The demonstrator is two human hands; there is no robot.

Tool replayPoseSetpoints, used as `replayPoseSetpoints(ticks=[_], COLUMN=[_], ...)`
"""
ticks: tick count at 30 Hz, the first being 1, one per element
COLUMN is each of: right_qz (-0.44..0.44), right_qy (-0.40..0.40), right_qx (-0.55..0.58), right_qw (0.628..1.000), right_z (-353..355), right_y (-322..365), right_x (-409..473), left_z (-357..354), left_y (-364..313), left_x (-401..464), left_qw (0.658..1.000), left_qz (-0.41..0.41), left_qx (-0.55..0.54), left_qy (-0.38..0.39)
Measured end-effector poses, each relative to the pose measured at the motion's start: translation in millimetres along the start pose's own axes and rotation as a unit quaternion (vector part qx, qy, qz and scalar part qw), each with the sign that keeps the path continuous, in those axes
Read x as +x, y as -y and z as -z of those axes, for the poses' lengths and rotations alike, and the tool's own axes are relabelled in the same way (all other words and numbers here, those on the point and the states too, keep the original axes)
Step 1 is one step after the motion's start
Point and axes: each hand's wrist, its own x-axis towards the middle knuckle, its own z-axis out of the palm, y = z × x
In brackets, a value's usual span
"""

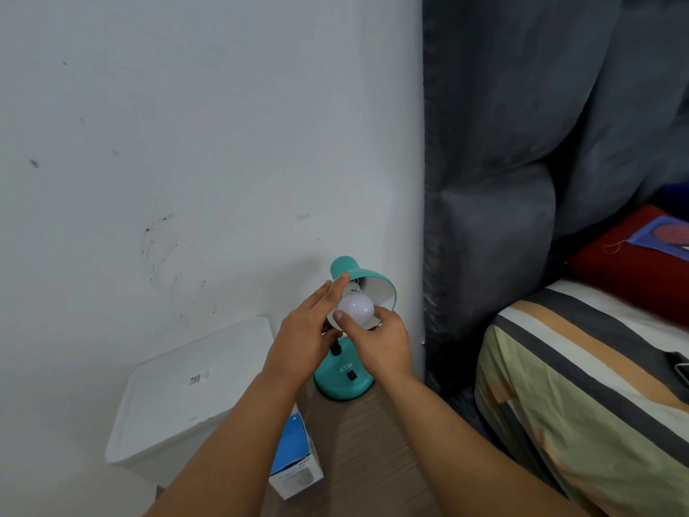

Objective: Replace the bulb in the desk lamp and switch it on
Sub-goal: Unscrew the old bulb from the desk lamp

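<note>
A matte white round bulb [356, 305] sits at the mouth of the teal lamp's shade [376, 289]; the right hand [376, 339] pinches it, while the left hand [309, 330], fingers straight, steadies the shade.

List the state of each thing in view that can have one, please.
desk lamp: upright on the wooden surface, unlit
lamp shade: tilted, opening toward the camera
bulb: at the socket, unlit
right hand: grips the bulb
left hand: fingers straight, touching the shade
bulb box: lying flat on the surface
white bin: lid closed
</note>
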Motion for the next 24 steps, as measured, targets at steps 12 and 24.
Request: replayPoseSetpoints(ticks=[12,24], right_qz=[0.055,0.046], right_qy=[-0.025,-0.026], right_qx=[-0.064,-0.084], right_qw=[0.996,0.995], right_z=[-3.7,-2.6], right_y=[-1.9,-2.7], right_x=[-3.5,-0.7], left_z=[-0.3,2.0], left_y=[0.8,-2.1], left_x=[-2.2,-0.2], left_qw=[1.000,1.000], left_qz=[0.004,0.013], left_qx=[0.002,-0.001], left_qy=[-0.006,0.001])
